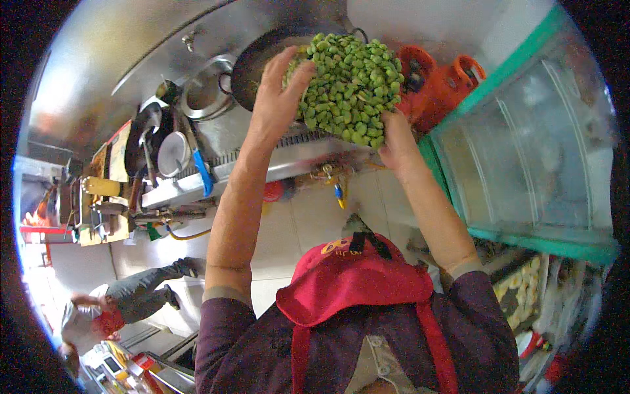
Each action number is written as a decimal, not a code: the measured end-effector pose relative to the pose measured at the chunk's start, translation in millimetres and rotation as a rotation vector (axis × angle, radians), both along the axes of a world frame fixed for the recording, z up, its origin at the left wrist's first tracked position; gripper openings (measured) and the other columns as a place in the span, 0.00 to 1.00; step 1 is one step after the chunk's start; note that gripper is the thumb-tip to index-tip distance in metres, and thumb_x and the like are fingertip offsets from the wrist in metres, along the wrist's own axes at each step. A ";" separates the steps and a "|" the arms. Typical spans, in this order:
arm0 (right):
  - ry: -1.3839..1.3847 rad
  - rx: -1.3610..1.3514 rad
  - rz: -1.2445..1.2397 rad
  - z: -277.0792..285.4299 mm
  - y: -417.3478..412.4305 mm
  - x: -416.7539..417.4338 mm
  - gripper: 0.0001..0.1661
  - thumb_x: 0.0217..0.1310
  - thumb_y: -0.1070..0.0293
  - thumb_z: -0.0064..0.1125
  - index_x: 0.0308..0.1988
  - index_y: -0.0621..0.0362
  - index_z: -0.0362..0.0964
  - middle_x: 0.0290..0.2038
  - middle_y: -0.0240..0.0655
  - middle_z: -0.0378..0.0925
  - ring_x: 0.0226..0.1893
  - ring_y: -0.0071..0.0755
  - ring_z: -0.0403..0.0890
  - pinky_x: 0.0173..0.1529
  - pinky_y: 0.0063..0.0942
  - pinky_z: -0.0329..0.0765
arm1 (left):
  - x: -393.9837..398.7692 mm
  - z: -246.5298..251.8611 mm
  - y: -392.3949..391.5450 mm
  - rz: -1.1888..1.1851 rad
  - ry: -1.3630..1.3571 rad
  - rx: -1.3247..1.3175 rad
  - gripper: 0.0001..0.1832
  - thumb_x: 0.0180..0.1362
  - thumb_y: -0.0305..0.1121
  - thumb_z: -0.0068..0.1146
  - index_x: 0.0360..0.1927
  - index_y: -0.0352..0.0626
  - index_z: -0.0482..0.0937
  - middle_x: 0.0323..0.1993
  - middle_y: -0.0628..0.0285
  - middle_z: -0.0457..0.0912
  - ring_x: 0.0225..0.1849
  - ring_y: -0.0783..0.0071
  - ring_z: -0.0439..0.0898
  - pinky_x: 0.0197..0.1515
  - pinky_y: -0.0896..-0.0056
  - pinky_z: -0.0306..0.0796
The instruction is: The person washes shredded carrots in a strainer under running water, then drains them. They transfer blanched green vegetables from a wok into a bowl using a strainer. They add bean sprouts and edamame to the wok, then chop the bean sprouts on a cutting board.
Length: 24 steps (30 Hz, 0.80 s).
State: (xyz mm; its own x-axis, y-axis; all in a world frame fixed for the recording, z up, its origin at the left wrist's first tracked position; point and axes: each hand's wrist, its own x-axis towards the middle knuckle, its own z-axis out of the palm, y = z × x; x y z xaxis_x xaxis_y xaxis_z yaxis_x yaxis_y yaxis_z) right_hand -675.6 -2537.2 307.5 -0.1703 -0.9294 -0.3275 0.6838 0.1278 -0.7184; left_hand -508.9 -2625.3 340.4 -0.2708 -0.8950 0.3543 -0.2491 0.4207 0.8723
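Note:
A large heap of shelled green beans (349,88), probably broad beans, is between my two hands, over the right side of a dark wok (246,81). My left hand (283,81) is at the heap's left edge, thumb and fingers spread around that side. Gripping the lower right edge is my right hand (397,138), its fingertips partly hidden. Any container under the beans is covered by them. The wok sits on a steel cooking range (221,128), and its left loop handle shows.
A steel pot (202,93) stands left of the wok, beside a round-headed utensil (173,154) and a blue object (203,172). Orange gas cylinders (438,79) and a green-framed glass cabinet (517,157) are to the right. Gas valves (327,170) line the range front. Another person (98,315) is lower left.

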 end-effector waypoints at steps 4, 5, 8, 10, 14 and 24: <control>0.236 -0.099 0.018 -18.1 -57.7 -1.9 0.27 0.50 0.76 0.40 0.54 0.59 0.55 0.48 0.40 0.68 0.46 0.37 0.72 0.49 0.33 0.71 | -23.0 -2.9 -44.9 0.032 -0.486 -0.281 0.38 0.48 0.49 0.58 0.57 0.34 0.61 0.52 0.45 0.66 0.56 0.56 0.64 0.58 0.64 0.57; 0.310 -0.090 0.006 -38.9 -78.6 -1.2 0.27 0.50 0.75 0.42 0.54 0.59 0.56 0.48 0.41 0.67 0.48 0.38 0.70 0.52 0.34 0.69 | -28.1 -8.2 -52.8 0.048 -0.510 -0.263 0.41 0.46 0.53 0.58 0.57 0.36 0.60 0.53 0.42 0.64 0.56 0.52 0.63 0.58 0.60 0.57; 0.386 -0.193 -0.015 -66.6 -117.3 13.7 0.31 0.47 0.80 0.45 0.55 0.59 0.52 0.46 0.38 0.67 0.44 0.32 0.71 0.46 0.28 0.72 | -35.5 -27.4 -75.8 0.087 -0.552 -0.191 0.47 0.40 0.61 0.58 0.59 0.43 0.58 0.54 0.36 0.58 0.57 0.42 0.59 0.57 0.53 0.57; 0.520 -0.243 -0.087 -73.1 -129.8 17.2 0.32 0.46 0.81 0.46 0.54 0.59 0.51 0.46 0.38 0.67 0.45 0.32 0.71 0.47 0.27 0.71 | -40.5 -40.1 -87.3 0.094 -0.554 -0.145 0.50 0.36 0.61 0.61 0.60 0.46 0.57 0.55 0.35 0.56 0.58 0.40 0.58 0.57 0.51 0.57; 0.644 -0.196 -0.086 -77.5 -142.4 13.1 0.34 0.42 0.82 0.48 0.53 0.62 0.50 0.46 0.39 0.65 0.46 0.33 0.69 0.50 0.28 0.67 | -40.2 -56.3 -116.0 0.062 -0.490 -0.060 0.47 0.32 0.50 0.65 0.60 0.54 0.58 0.56 0.34 0.53 0.58 0.38 0.57 0.58 0.53 0.57; 0.944 -0.064 -0.174 -94.5 -185.7 32.7 0.40 0.40 0.79 0.49 0.57 0.66 0.47 0.51 0.46 0.63 0.51 0.40 0.66 0.55 0.29 0.62 | -33.1 -79.2 -176.0 -0.065 -0.497 -0.182 0.45 0.30 0.41 0.66 0.59 0.63 0.61 0.60 0.41 0.48 0.58 0.37 0.57 0.55 0.51 0.61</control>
